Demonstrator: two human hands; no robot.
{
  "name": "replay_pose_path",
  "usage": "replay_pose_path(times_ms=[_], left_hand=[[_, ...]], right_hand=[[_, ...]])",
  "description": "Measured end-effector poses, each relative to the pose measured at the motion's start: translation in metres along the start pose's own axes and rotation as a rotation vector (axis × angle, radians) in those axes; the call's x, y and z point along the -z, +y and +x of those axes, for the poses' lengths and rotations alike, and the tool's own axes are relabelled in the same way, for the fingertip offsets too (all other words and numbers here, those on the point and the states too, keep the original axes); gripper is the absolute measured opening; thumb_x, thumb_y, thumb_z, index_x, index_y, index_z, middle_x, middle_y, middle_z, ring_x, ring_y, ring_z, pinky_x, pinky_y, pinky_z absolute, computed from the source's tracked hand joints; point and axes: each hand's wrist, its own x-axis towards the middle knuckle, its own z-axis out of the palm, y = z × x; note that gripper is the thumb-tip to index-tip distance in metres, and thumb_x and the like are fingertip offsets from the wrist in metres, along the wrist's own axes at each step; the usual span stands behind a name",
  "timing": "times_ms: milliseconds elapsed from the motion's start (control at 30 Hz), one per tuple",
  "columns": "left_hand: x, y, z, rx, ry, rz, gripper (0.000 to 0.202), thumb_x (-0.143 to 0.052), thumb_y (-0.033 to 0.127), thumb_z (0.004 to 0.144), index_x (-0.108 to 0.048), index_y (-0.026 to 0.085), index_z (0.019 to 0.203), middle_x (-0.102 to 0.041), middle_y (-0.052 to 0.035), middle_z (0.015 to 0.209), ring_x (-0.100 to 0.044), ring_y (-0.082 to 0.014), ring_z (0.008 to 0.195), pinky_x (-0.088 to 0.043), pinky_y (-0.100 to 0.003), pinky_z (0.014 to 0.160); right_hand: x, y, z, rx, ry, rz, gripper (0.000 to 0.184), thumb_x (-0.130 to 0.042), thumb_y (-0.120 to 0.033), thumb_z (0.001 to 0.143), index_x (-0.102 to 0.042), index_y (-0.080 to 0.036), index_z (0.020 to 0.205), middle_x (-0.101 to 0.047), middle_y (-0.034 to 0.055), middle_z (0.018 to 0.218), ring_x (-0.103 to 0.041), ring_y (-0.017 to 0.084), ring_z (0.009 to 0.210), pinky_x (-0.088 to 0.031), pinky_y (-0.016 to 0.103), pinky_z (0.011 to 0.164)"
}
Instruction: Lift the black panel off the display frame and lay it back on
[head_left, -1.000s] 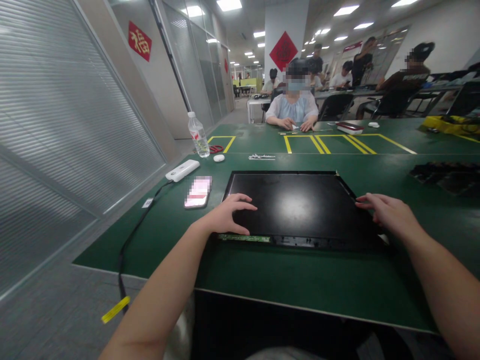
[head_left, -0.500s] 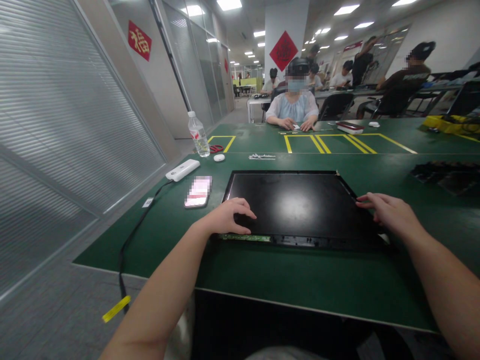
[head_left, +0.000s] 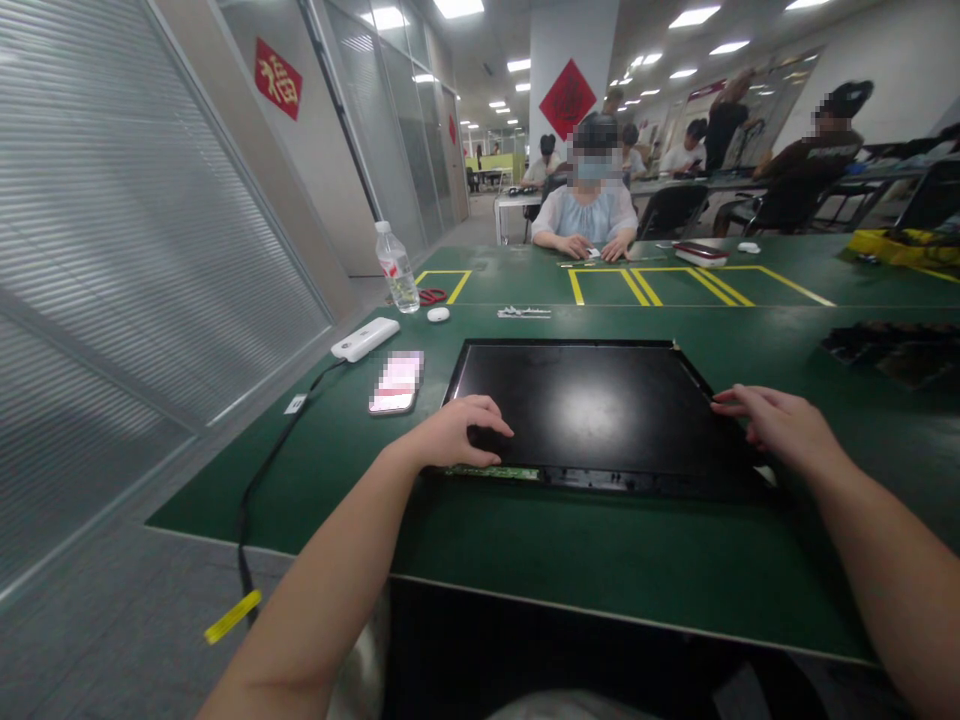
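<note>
A flat black display panel [head_left: 600, 400] in a thin black frame lies on the green table in front of me. Along its near edge shows a strip of green circuit board [head_left: 499, 473]. My left hand [head_left: 469, 430] rests over the panel's near left corner, fingers bent and the thumb apart from them. At the right edge of the frame, my right hand [head_left: 780, 425] touches the rim with outstretched fingertips; its thumb is mostly hidden. Neither hand is closed around the panel.
To the left are a phone [head_left: 397, 382], a white power bank [head_left: 366, 340] with a black cable, a white earbud case [head_left: 438, 315] and a water bottle [head_left: 397, 268]. Small metal strips [head_left: 523, 313] lie beyond the panel. Dark parts [head_left: 896, 352] sit at right. A person [head_left: 585, 215] sits opposite.
</note>
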Motion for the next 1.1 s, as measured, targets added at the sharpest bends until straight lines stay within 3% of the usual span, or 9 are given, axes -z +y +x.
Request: replay_pose_path(times_ms=[1100], left_hand=[[-0.003,-0.005,0.0006,-0.059,-0.006,-0.032,0.03,-0.079,0.022,0.077,-0.08,0.022,0.108,-0.071,-0.0059,0.109,-0.068,-0.0185,0.095,-0.052,-0.031,0.089]], right_hand=[[-0.0002,0.0052,0.0052,0.01,-0.007,-0.009,0.049,-0.047,-0.057,0.084,-0.076,-0.022,0.101,-0.079,0.0079,0.109,-0.052,0.014,0.051,-0.047,0.033,0.054]])
